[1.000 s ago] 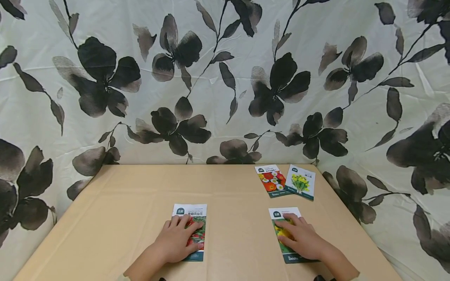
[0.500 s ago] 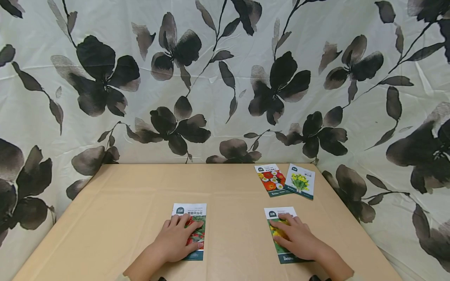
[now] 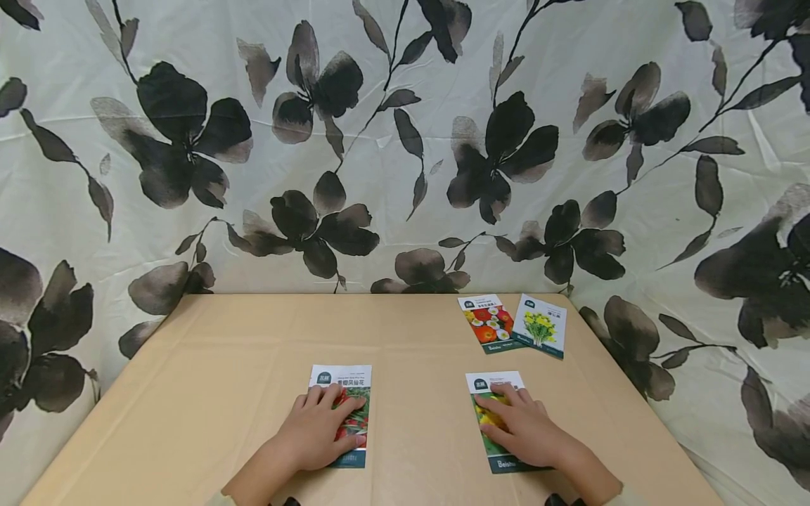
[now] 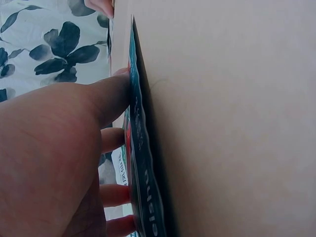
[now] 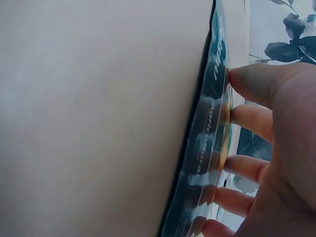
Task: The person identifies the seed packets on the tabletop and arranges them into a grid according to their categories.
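Observation:
My left hand [image 3: 315, 434] rests on a seed packet [image 3: 358, 459] with red flowers, white top and dark teal bottom band, lying on the table. In the left wrist view its thumb and fingertips press the face of the packet [image 4: 143, 163]. To the right, my right hand [image 3: 528, 429] lies on a seed packet [image 3: 500, 462] with yellow and green print, tilted slightly. The right wrist view has its fingertips touching the glossy front of that packet [image 5: 210, 113]. Both hands cover much of the pictures beneath them.
At the back right of the tan table [image 3: 266, 337] lie two more seed packets: one with red and white print [image 3: 490, 323], partly under one showing yellow flowers [image 3: 541, 327]. A floral curtain [image 3: 405, 154] hangs behind the table.
My right hand has slid its seed packet to the left across the table, nearer the left one. The left hand and its packet have stayed in place.

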A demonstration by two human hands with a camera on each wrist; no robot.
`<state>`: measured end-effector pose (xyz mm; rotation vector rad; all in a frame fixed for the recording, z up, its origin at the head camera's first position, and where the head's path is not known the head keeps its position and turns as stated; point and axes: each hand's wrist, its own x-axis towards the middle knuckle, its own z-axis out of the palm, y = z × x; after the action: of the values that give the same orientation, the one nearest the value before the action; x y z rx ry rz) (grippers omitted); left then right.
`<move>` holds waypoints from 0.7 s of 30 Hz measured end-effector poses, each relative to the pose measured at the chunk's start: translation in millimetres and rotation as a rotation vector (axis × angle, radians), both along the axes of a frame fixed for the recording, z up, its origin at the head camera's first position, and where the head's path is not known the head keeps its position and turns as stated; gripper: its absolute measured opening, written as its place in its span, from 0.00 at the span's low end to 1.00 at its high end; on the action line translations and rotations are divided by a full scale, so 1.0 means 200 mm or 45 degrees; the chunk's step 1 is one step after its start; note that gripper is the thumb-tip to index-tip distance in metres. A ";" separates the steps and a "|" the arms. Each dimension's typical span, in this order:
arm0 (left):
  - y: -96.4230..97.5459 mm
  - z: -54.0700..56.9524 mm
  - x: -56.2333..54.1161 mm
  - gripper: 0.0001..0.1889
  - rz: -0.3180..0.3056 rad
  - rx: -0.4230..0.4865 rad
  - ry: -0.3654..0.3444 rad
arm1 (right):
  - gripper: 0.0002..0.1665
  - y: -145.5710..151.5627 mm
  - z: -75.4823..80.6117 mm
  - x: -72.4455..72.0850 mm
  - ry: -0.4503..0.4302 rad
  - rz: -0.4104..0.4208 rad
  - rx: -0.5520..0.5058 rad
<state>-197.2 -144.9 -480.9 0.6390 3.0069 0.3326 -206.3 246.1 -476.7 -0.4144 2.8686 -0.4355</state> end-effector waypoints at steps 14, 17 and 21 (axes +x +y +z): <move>0.00 0.01 0.00 0.32 -0.006 -0.001 0.005 | 0.33 -0.08 0.01 0.00 0.008 -0.032 -0.006; 0.00 0.01 0.00 0.32 -0.007 0.003 0.003 | 0.33 -0.10 0.01 0.00 0.011 -0.028 -0.008; 0.00 0.01 0.00 0.32 -0.001 0.006 0.000 | 0.32 -0.12 0.01 0.00 0.012 -0.030 -0.011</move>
<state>-197.1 -144.5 -479.2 0.6400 3.0067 0.3398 -206.9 221.2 -474.8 -0.3851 2.8844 -0.4517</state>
